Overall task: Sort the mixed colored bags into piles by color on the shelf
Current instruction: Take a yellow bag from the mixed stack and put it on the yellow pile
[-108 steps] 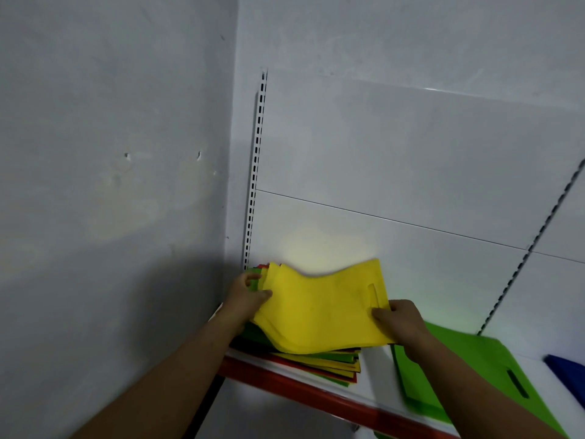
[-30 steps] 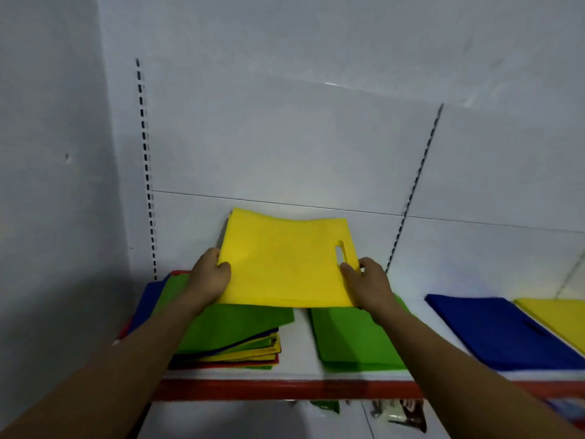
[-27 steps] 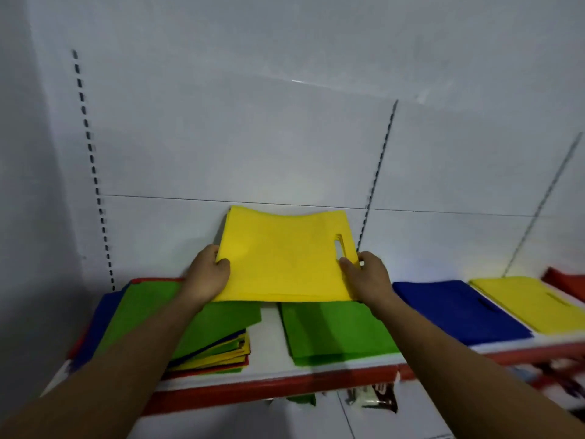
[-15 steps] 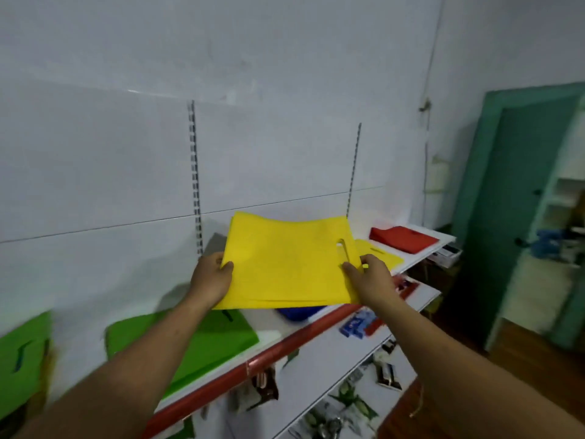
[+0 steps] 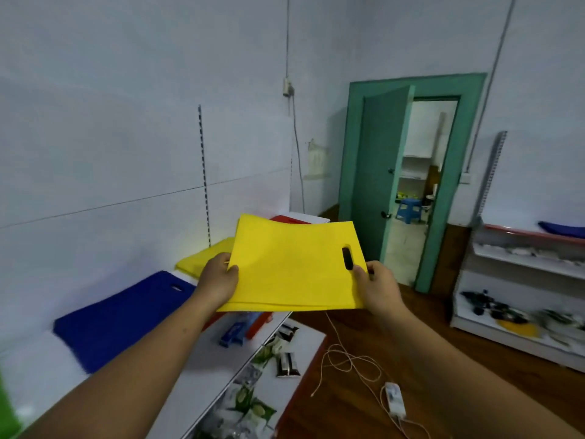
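I hold a flat yellow bag (image 5: 291, 264) in the air in front of me, its handle slot on the right. My left hand (image 5: 218, 277) grips its left edge, thumb on top. My right hand (image 5: 376, 288) grips the right edge just past the slot. On the white shelf (image 5: 41, 365) below and to the left lies a blue bag (image 5: 120, 315). Behind it lies a yellow pile (image 5: 205, 256), just left of the held bag. A red bag (image 5: 286, 219) peeks out beyond the held bag's top edge. A sliver of green bag (image 5: 6, 407) shows at the far left edge.
A lower shelf (image 5: 304, 340) carries small packets and boxes. A white cord and adapter (image 5: 392, 400) trail over the wooden floor. An open green door (image 5: 376, 185) stands ahead. Another shelf unit (image 5: 522, 280) stands at the right, with a blue bag on top.
The view has swung right along the shelf, past the mixed stack and green pile. Both hands carried the yellow bag along and now hold it next to the yellow pile.
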A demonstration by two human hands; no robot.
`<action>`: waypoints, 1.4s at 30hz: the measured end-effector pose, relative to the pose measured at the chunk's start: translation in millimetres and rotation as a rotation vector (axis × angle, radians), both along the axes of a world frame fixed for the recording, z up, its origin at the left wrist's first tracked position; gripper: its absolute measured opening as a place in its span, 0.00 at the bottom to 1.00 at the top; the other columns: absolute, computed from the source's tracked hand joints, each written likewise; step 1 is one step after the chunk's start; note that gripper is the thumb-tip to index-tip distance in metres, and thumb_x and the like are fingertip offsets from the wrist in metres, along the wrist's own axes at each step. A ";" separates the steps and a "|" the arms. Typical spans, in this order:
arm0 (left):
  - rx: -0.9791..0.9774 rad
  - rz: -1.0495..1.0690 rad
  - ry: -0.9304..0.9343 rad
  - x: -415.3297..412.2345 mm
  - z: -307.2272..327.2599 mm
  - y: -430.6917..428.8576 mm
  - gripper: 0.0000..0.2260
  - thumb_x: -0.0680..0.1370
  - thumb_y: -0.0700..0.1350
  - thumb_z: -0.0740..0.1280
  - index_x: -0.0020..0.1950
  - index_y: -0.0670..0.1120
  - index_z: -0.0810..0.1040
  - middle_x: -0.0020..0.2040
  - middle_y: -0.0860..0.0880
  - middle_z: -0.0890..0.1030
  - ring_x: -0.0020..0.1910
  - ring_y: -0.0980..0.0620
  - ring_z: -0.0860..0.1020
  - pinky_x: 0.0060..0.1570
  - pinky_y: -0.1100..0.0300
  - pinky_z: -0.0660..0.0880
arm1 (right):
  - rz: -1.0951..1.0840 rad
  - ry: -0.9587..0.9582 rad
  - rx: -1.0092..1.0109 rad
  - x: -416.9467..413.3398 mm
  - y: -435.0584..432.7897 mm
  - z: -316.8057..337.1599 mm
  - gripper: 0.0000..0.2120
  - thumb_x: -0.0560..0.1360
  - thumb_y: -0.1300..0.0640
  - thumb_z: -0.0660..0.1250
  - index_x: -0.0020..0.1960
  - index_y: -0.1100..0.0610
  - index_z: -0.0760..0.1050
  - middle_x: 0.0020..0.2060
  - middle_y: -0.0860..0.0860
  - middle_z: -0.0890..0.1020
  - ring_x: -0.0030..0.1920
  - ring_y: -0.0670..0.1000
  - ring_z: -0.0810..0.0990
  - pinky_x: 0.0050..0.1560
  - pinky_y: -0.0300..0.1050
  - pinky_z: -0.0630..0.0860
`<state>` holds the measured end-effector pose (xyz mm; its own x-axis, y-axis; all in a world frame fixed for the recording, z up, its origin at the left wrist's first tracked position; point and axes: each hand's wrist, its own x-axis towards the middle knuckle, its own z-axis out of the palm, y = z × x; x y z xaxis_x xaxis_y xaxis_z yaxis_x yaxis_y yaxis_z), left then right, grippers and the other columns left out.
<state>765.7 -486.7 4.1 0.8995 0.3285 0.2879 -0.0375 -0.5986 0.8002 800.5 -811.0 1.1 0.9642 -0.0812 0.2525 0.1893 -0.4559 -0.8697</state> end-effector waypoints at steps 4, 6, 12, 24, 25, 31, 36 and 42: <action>-0.036 -0.054 0.019 55.7 -10.8 -40.2 0.13 0.83 0.41 0.61 0.67 0.43 0.75 0.63 0.44 0.79 0.54 0.46 0.77 0.52 0.52 0.73 | -0.056 0.003 -0.015 39.0 -40.6 -9.8 0.09 0.83 0.49 0.61 0.56 0.54 0.73 0.45 0.51 0.79 0.44 0.50 0.78 0.43 0.48 0.76; -0.036 -0.077 0.023 87.3 -14.5 -52.3 0.13 0.83 0.41 0.61 0.67 0.43 0.75 0.62 0.45 0.79 0.52 0.48 0.76 0.50 0.53 0.72 | -0.079 -0.007 -0.044 61.9 -52.9 -13.4 0.07 0.83 0.49 0.61 0.55 0.52 0.71 0.45 0.50 0.78 0.43 0.49 0.77 0.41 0.46 0.75; -0.078 -0.102 -0.008 196.7 -20.4 -77.7 0.08 0.82 0.38 0.62 0.56 0.48 0.77 0.53 0.46 0.81 0.45 0.50 0.78 0.46 0.51 0.75 | -0.132 0.000 -0.062 158.2 -73.9 -18.4 0.09 0.83 0.48 0.61 0.58 0.52 0.72 0.46 0.47 0.78 0.48 0.50 0.78 0.42 0.45 0.75; -0.085 -0.048 0.010 380.1 -21.7 -53.8 0.08 0.80 0.37 0.62 0.55 0.42 0.78 0.51 0.42 0.81 0.48 0.41 0.79 0.49 0.42 0.77 | -0.101 -0.030 -0.146 363.9 -52.4 -9.9 0.10 0.83 0.47 0.60 0.58 0.52 0.72 0.48 0.47 0.77 0.48 0.47 0.76 0.46 0.47 0.74; -0.091 -0.034 0.010 387.7 -23.0 -46.1 0.08 0.80 0.37 0.62 0.56 0.43 0.79 0.51 0.43 0.81 0.48 0.40 0.79 0.49 0.40 0.77 | -0.079 -0.035 -0.149 377.8 -46.0 -11.0 0.10 0.83 0.47 0.59 0.58 0.52 0.72 0.48 0.48 0.78 0.48 0.48 0.76 0.45 0.46 0.73; -0.106 0.162 -0.017 403.2 -34.8 15.4 0.05 0.78 0.38 0.62 0.49 0.43 0.77 0.48 0.37 0.80 0.40 0.41 0.76 0.43 0.40 0.75 | 0.134 -0.086 -0.122 469.5 25.5 -30.8 0.10 0.83 0.51 0.61 0.55 0.56 0.76 0.46 0.51 0.80 0.46 0.52 0.78 0.40 0.44 0.69; -0.060 0.428 0.006 380.4 -50.8 68.4 0.09 0.81 0.37 0.61 0.55 0.48 0.77 0.46 0.50 0.79 0.41 0.46 0.77 0.40 0.52 0.75 | 0.391 -0.072 -0.108 524.0 113.9 -59.7 0.13 0.82 0.52 0.63 0.40 0.54 0.71 0.33 0.51 0.75 0.36 0.53 0.74 0.34 0.46 0.65; -0.155 0.708 0.073 326.0 -87.9 100.3 0.10 0.78 0.34 0.62 0.51 0.45 0.81 0.44 0.46 0.83 0.38 0.43 0.79 0.35 0.57 0.73 | 0.705 -0.105 -0.185 551.4 210.3 -90.6 0.21 0.80 0.58 0.66 0.30 0.53 0.62 0.26 0.49 0.65 0.28 0.48 0.63 0.31 0.47 0.55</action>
